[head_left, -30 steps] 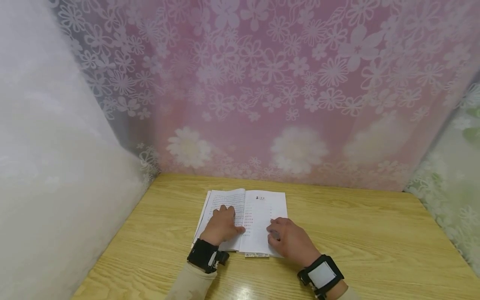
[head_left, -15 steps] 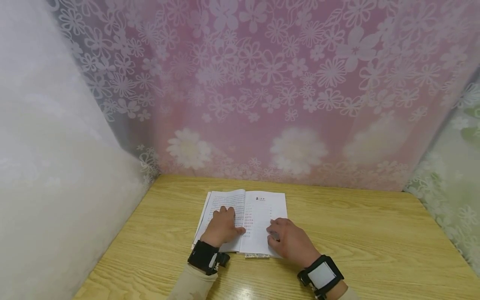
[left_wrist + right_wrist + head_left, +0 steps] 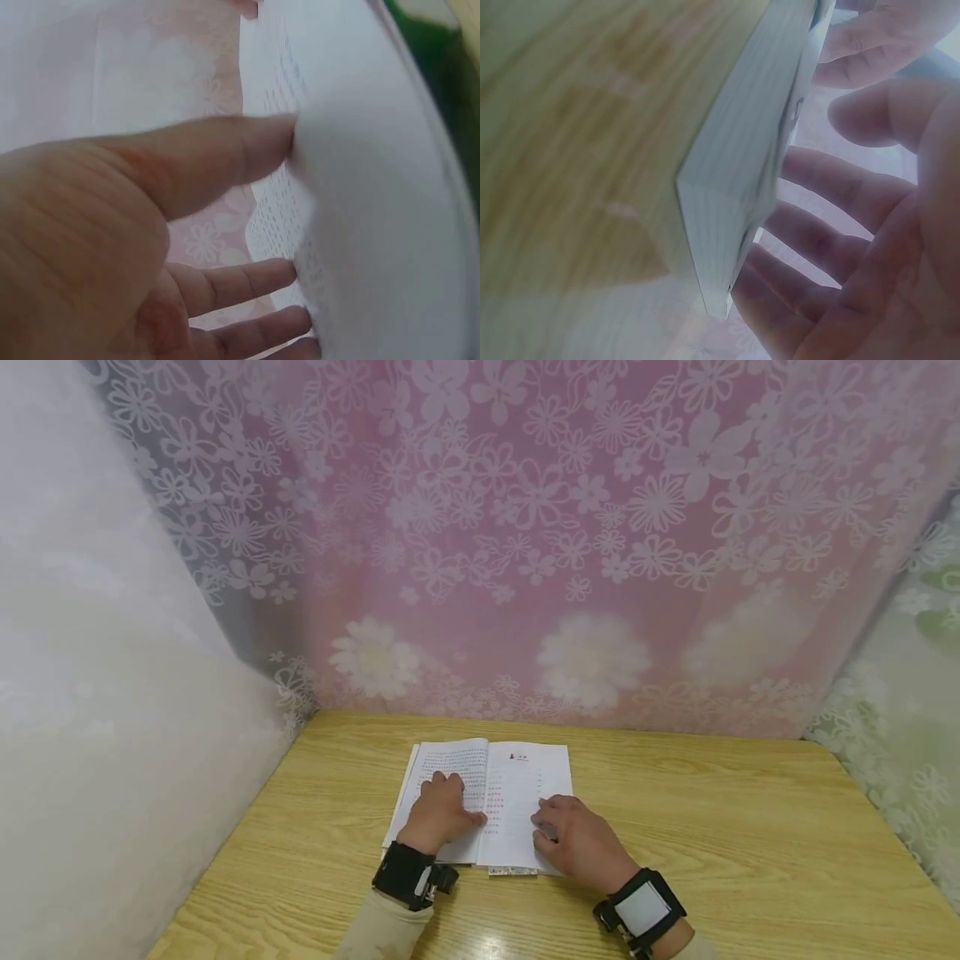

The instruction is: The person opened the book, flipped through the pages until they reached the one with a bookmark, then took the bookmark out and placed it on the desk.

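Observation:
An open book with printed pages lies on the wooden table. Its right page carries a small picture and heading at the top and red and dark lines below. On the left page rests my left hand, thumb near the spine; the left wrist view shows its thumb and fingertips touching the paper. My right hand lies at the lower right part of the right page, fingers slightly bent. In the right wrist view those fingers reach over the book's thick page block, with the thumb apart from them.
Under the book's lower edge a strip of patterned paper or cover sticks out. The table runs back to a pink flowered curtain. A pale cloth hangs at the left side. Both wrists wear black straps with cameras.

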`<state>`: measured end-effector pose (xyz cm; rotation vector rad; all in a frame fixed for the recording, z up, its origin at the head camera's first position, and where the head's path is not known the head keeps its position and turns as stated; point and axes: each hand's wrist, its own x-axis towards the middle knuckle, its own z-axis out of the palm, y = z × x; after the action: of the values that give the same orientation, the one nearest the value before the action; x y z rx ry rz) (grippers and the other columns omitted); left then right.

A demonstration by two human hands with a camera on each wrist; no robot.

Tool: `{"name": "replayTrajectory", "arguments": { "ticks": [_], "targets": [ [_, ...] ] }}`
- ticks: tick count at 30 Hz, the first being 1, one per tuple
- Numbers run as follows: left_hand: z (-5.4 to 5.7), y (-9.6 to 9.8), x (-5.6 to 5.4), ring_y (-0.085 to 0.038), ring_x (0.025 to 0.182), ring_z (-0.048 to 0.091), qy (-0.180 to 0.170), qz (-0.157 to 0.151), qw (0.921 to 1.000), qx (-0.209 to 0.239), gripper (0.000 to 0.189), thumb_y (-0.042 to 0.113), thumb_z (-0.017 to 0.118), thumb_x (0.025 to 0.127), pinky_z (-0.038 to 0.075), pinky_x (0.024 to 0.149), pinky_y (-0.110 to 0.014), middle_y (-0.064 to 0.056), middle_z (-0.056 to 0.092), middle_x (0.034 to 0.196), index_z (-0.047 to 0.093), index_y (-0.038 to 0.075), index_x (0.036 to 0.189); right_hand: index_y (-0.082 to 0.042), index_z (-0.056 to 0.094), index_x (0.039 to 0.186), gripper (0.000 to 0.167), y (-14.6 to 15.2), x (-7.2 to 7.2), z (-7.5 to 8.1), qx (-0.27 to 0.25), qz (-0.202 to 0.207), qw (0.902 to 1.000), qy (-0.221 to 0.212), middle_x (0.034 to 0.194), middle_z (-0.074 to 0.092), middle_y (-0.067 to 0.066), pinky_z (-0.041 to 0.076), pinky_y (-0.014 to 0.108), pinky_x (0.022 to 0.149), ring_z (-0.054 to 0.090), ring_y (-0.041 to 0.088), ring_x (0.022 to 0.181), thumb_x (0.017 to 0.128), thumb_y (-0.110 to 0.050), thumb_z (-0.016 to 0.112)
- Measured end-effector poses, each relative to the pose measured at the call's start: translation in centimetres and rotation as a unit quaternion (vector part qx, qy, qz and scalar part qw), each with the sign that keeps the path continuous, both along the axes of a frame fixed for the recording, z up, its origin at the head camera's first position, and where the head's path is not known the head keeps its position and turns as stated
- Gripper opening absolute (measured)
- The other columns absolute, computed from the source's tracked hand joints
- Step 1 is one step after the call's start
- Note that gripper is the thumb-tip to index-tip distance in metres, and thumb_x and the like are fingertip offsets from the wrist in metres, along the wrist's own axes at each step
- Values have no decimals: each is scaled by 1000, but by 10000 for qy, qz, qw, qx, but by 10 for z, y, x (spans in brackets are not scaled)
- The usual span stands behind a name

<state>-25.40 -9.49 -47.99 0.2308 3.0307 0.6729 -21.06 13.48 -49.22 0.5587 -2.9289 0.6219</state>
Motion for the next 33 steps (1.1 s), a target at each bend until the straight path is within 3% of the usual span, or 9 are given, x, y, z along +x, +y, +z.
{"name": "replayTrajectory", "arguments": {
  "ticks": [5,9,15,19,22,25,27,29,33],
  "targets": [
    [0,5,3,-39,100,56,600,-626,9960,-220,46,25,90,81,47,93,-52,-19,58,104,66,-2,111,-9,77,112,22,1,-1,-1,-93,85,9999,-45,128,69,11,52,49,105,62,29,126,94,-21,74],
    [-1,5,5,-41,113,59,615,-1127,9917,11,44,12,83,87,51,96,-52,-21,60,122,67,1,126,-8,76,113,21,2,-4,-5,-176,328,9993,19,128,69,13,50,48,107,61,30,126,96,-18,71],
    [-3,1,5,-36,100,62,234,-1044,9938,302,44,7,79,87,54,84,-48,-18,62,116,66,3,130,-9,75,114,21,3,-7,-9,-193,443,9988,34,130,67,13,49,49,108,60,30,128,97,-18,68],
    [-5,-1,4,-37,101,61,40,-849,9958,353,45,9,80,87,53,81,-50,-17,61,116,66,6,130,-10,74,115,22,3,-7,-10,-199,361,9991,-113,134,65,12,48,49,109,58,29,131,97,-19,68],
    [-6,1,7,-39,104,60,333,-895,9954,33,43,9,80,86,52,85,-52,-16,62,117,68,6,127,-10,74,115,22,3,-8,-10,-221,322,9991,-176,134,65,11,47,49,110,57,29,131,96,-20,69],
    [-6,10,9,-34,100,61,1076,-1229,9855,-466,33,6,80,83,51,90,-51,-14,64,107,71,4,114,-10,72,120,26,4,-8,-8,-253,210,9992,-211,134,65,10,48,49,109,58,28,130,97,-22,69],
    [-7,22,13,-31,101,62,1537,-1502,9740,-717,32,9,78,84,51,94,-46,-13,65,106,70,3,114,-9,69,124,31,7,-10,-7,-328,64,9993,-176,135,63,10,48,49,109,58,29,130,97,-24,70],
    [-9,38,16,-28,104,63,1733,-1806,9651,-769,33,16,77,88,52,95,-41,-12,66,108,68,2,117,-8,66,128,35,11,-11,-5,-433,-121,9990,-56,136,62,11,48,50,108,58,31,130,97,-24,70],
    [-14,67,29,-31,113,62,1373,-1938,9674,-874,49,50,69,97,54,91,-49,-9,65,113,65,8,123,-4,65,127,36,17,-13,-1,-822,-253,9959,282,135,60,16,48,55,106,56,38,130,95,-18,70]
  ]
}}
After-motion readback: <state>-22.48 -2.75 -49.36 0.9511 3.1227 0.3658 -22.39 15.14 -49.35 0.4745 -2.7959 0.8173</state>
